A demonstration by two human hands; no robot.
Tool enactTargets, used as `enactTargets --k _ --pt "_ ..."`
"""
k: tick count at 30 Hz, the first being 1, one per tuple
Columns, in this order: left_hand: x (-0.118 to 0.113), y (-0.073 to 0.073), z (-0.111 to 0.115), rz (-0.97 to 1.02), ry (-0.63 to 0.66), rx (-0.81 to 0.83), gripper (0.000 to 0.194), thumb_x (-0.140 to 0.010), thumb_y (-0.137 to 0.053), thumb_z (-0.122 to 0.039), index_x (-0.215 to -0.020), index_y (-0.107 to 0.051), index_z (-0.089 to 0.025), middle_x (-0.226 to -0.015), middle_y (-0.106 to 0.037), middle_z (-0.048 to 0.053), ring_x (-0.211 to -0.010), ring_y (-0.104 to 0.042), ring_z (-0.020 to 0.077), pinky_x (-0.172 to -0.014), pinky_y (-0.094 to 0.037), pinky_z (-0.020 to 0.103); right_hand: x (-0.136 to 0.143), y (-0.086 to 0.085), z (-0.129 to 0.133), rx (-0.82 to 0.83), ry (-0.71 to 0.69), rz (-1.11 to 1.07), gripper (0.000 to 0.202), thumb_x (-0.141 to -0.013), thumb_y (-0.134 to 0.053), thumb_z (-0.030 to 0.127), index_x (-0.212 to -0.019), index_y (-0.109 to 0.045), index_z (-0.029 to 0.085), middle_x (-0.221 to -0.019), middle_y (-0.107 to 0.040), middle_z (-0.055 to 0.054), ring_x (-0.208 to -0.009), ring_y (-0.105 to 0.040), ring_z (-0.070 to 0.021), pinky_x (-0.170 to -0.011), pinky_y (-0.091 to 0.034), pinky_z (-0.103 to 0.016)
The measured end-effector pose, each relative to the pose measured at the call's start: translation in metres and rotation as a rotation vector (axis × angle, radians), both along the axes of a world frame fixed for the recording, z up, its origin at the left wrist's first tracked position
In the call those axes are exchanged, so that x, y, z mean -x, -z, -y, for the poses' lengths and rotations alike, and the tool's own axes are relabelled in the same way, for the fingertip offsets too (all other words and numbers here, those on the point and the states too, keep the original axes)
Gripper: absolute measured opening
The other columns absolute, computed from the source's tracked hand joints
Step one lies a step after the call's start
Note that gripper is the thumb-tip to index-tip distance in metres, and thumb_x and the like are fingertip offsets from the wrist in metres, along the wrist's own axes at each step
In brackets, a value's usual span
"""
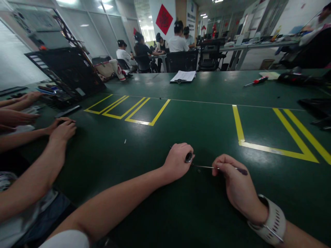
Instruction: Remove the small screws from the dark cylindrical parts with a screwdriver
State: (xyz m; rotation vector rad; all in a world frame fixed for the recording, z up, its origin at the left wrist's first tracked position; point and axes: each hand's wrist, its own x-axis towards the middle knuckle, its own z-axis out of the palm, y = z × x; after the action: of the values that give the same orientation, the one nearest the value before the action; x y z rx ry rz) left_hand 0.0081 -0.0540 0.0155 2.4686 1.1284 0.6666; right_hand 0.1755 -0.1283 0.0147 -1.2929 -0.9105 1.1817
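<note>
- The left hand (pixel 177 162) is closed in a loose fist around a metal cylinder (pixel 188 157), its open round end facing up towards the wearer, on the near side of the tabletop (pixel 212 86)
- The right hand (pixel 234 182), with a pale watch (pixel 271 220) at its wrist, has its fingers pinched narrow on a thin tool (pixel 207 167), whose dark end (pixel 241 171) points towards the right edge of the tabletop
- The tip of the thin tool reaches a small ring (pixel 192 164) just beside the left hand; whether they touch I cannot tell
- A second ring (pixel 199 171) lies flat on the tabletop between the hands, slightly nearer the near edge
- For good control, the thin tool looks best held low and almost level, with light pressure, since rings this small could skid on the smooth surface
- A steady left fist, its side resting on the tabletop, would guard the cylinder against rolling or tipping
- Yellow tape (pixel 239 127) marks the tabletop beyond the hands; papers (pixel 183 76) lie by the far edge, and a red screwdriver (pixel 259 80) towards the far right corner
- Co-workers' hands (pixel 63 129) are at the left edge, well apart from these two
</note>
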Motion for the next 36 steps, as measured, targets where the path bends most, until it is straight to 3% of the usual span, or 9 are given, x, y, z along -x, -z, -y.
enactTargets --k 8,15,22,26,32,36 --pt "0.0 -0.003 0.002 -0.033 0.041 0.023 0.009 -0.082 -0.056 -0.019 -0.074 -0.052 -0.016 -0.076 -0.056 -0.001 -0.07 -0.05 0.0131 -0.065 -0.038 0.027 0.0 0.0 0.001 0.018 -0.029 0.056 0.012 -0.075 -0.054 0.023 -0.063 -0.058 0.02 -0.059 -0.055 0.003 -0.061 -0.05 -0.0151 -0.06 -0.036 -0.029" --pt "0.001 -0.005 0.006 -0.115 0.121 0.018 0.005 -0.084 -0.054 -0.02 -0.08 -0.053 -0.016 -0.081 -0.057 0.001 -0.074 -0.052 0.0142 -0.068 -0.04 0.028 0.004 0.001 0.001 0.025 0.049 0.004 0.011 -0.071 -0.058 0.021 -0.061 -0.06 0.019 -0.056 -0.057 0.002 -0.058 -0.051 -0.0146 -0.058 -0.036 -0.029" --pt "0.0 -0.007 0.008 -0.13 0.121 0.043 0.005 -0.083 -0.055 -0.019 -0.08 -0.053 -0.016 -0.082 -0.057 0.001 -0.075 -0.052 0.0142 -0.068 -0.04 0.028 0.002 -0.003 -0.001 -0.018 0.148 -0.103 0.01 -0.068 -0.059 0.024 -0.059 -0.059 0.019 -0.054 -0.055 0.001 -0.053 -0.051 -0.0141 -0.052 -0.039 -0.028" --pt "0.004 -0.01 0.007 -0.111 0.116 -0.035 0.015 -0.083 -0.058 -0.03 -0.081 -0.054 -0.016 -0.085 -0.058 0.002 -0.08 -0.052 0.0156 -0.072 -0.039 0.03 0.0 -0.002 -0.004 -0.062 0.176 -0.115 0.012 -0.071 -0.058 0.029 -0.063 -0.057 0.02 -0.06 -0.056 0.001 -0.058 -0.055 -0.0146 -0.056 -0.045 -0.029" --pt "0.017 -0.025 0.001 -0.211 0.161 -0.139 0.049 -0.065 -0.065 -0.062 -0.08 -0.057 -0.016 -0.092 -0.054 0.006 -0.084 -0.048 0.0201 -0.066 -0.038 0.03 0.004 0.003 -0.004 -0.092 0.107 0.143 0.022 -0.076 -0.062 0.039 -0.089 -0.063 0.02 -0.084 -0.062 -0.002 -0.072 -0.058 -0.0166 -0.063 -0.048 -0.031" --pt "0.018 -0.026 0.004 -0.3 0.304 -0.183 0.053 -0.066 -0.061 -0.065 -0.083 -0.057 -0.016 -0.089 -0.052 0.006 -0.079 -0.047 0.0185 -0.059 -0.035 0.027 0.01 0.002 -0.002 -0.171 -0.036 0.422 0.016 -0.076 -0.062 0.034 -0.083 -0.065 0.02 -0.082 -0.063 -0.003 -0.072 -0.058 -0.019 -0.064 -0.046 -0.034"
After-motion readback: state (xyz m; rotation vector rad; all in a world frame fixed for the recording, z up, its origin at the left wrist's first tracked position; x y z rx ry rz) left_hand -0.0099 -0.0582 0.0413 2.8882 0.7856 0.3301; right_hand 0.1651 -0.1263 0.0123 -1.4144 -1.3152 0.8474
